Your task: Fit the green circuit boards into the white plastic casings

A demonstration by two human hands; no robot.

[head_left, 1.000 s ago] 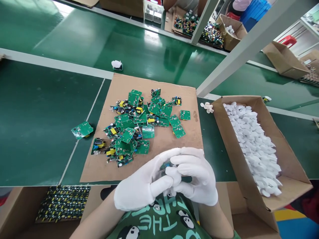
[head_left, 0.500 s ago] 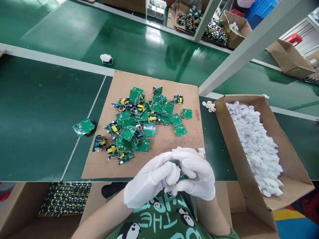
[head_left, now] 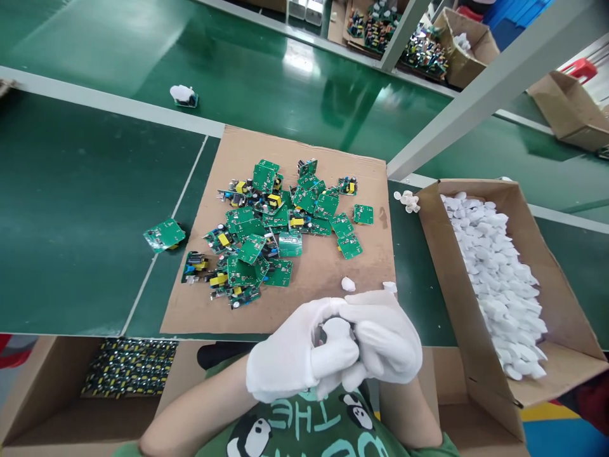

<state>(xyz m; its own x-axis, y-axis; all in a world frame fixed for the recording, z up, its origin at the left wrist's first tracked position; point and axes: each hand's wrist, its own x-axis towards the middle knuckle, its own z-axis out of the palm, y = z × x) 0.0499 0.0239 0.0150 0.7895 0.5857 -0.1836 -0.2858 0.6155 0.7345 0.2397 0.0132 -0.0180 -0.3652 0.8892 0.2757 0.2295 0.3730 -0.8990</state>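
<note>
By the cardboard sheet's (head_left: 316, 273) near edge, the left hand (head_left: 309, 349) and right hand (head_left: 383, 336) hold a small white piece (head_left: 335, 327) between them, so soft, even pressing seems best.

A white rounded piece (head_left: 335, 327), partly hidden and with its smooth face showing, sits against a dark part, held between left hand (head_left: 304, 352) and right hand (head_left: 386, 336).

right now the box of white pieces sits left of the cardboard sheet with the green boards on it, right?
Not quite: the head view shows the box of white pieces right of the cardboard sheet with the green boards on it.
</note>
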